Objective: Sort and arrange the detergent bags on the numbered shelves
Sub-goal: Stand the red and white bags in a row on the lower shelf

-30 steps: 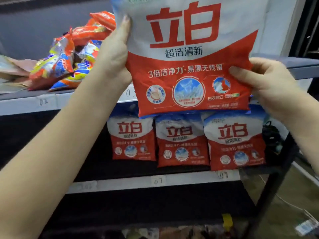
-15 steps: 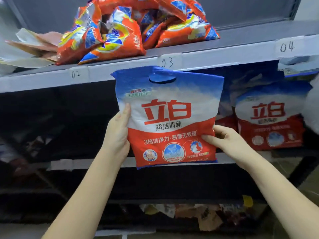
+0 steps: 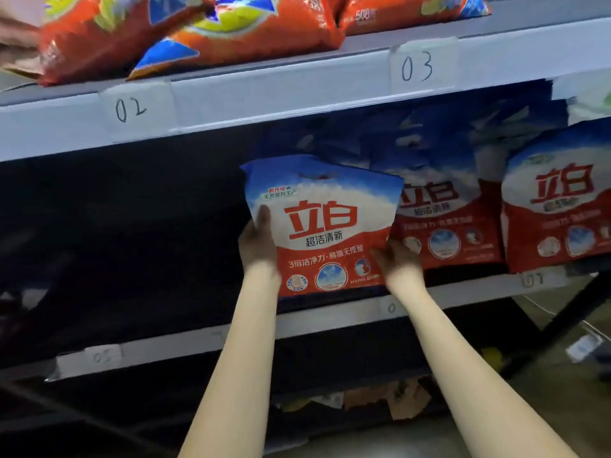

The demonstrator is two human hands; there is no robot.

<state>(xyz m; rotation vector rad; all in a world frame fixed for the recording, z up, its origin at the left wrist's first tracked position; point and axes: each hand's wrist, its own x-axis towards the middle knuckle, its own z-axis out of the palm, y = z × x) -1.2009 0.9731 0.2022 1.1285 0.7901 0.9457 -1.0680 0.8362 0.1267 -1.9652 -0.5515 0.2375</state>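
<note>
1. A red, white and blue plastic detergent bag (image 3: 322, 226) stands upright at the middle shelf (image 3: 479, 292), just left of two matching bags (image 3: 446, 219).
2. The left hand (image 3: 259, 246) and right hand (image 3: 398, 261) grasp its sides.
3. Orange bags (image 3: 198, 28) lie on the top shelf (image 3: 281, 90).

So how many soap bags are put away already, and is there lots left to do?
Two red-and-white bags already stand on the middle shelf. Both hands, left hand and right hand, hold a third matching bag at that shelf, to their left, not let go yet. Left to do: the orange bags on the top shelf lie in a messy heap.
</note>
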